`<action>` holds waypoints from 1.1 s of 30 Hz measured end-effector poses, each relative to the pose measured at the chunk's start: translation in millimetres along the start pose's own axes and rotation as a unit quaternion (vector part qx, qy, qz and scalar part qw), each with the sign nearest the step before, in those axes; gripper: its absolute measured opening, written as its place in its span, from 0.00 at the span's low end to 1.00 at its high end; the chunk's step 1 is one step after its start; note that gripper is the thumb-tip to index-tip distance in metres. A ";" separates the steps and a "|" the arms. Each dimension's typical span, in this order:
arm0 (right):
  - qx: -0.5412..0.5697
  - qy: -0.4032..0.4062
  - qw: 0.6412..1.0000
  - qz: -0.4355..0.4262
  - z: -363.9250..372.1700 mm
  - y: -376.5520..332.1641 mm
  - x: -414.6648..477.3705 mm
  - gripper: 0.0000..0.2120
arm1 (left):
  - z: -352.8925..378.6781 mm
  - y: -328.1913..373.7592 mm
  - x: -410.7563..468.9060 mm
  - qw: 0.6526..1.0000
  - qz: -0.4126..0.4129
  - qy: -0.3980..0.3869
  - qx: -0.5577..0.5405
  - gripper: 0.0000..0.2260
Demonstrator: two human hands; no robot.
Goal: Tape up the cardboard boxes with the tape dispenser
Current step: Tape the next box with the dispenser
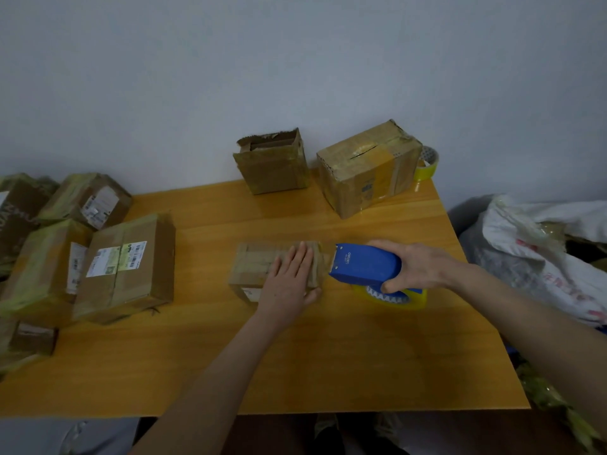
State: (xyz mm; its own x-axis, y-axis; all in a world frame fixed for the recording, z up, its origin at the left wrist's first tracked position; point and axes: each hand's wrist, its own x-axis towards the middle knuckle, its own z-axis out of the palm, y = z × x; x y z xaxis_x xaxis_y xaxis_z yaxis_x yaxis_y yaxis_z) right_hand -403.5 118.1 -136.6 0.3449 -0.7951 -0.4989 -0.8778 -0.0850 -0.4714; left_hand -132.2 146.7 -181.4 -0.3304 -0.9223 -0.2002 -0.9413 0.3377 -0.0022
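1. At table centre, a small flat cardboard box [259,269] is lying on the orange wood-grain table [328,356], its brown top banded with tape.
2. Left hand [290,277] is pressing flat on the box's right half, fingers straight and together.
3. Right hand [417,264] is gripping the smooth blue plastic tape dispenser [364,266], fingers curled round its body. Its front edge is sitting at the box's right end, with a glossy yellowish tape roll [394,300] underneath.
4. Behind, a ragged open-topped box [272,169] and a bulkier taped box [368,172] are standing near the wall.
5. Labelled cartons [128,267] are piling up at left.
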 end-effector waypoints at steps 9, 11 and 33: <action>0.011 -0.052 0.999 -0.009 -13.9 -3.9 4.4 0.40 | -0.8 -4.6 -0.7 1.000 0.017 0.007 -0.007 0.34; -0.038 -0.052 0.998 0.001 -13.7 -7.3 5.3 0.41 | 1.6 -7.1 0.9 0.999 0.028 0.018 -0.014 0.34; -0.032 -0.113 0.992 0.048 -10.2 -43.7 42.3 0.35 | 6.4 -9.0 1.9 0.998 0.049 0.020 0.021 0.32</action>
State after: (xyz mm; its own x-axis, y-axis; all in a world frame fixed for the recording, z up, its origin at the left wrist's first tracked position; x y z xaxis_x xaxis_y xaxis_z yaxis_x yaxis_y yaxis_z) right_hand -353.9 82.0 -129.7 0.3182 -0.6471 -0.6928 -0.9270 -0.0594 -0.3704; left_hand -124.0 143.1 -188.0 -0.4236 -0.8913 -0.1616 -0.9011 0.4328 -0.0252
